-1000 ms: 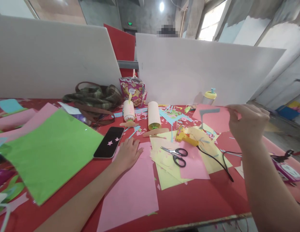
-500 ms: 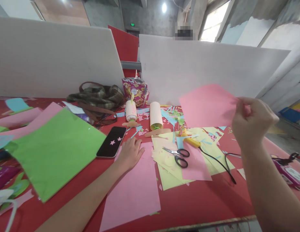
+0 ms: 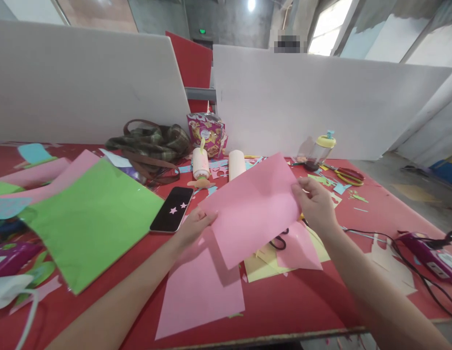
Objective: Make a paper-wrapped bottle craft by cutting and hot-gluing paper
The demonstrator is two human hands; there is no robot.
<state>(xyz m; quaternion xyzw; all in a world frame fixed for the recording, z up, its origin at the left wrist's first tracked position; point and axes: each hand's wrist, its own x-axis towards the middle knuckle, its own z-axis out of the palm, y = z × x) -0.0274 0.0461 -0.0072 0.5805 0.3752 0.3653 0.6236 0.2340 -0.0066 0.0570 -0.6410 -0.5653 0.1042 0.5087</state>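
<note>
A pink sheet [image 3: 255,209] is held up over the red table, tilted. My left hand [image 3: 197,224] pinches its left corner, and my right hand [image 3: 315,201] grips its right edge. Beneath it lie another pink sheet [image 3: 204,291], a smaller pink piece [image 3: 299,245] and yellow paper [image 3: 257,270]. Scissors [image 3: 279,241] are mostly hidden under the held sheet, with part of a black handle showing. A black phone [image 3: 172,210] with two pink stars on it is just left of my left hand.
A green sheet [image 3: 91,218] covers the left side. Behind are a plaid bag [image 3: 156,142], a snack bag [image 3: 207,133], two paper rolls [image 3: 200,164] and a yellow-lidded jar [image 3: 321,150]. Red-handled tools [image 3: 350,176] and a purple power strip [image 3: 430,253] are at the right. White boards [image 3: 321,97] stand behind.
The pink sheet has come left and down with my right hand, over the scissors and one roll. My left hand has lifted from the lower sheet and taken its left corner.
</note>
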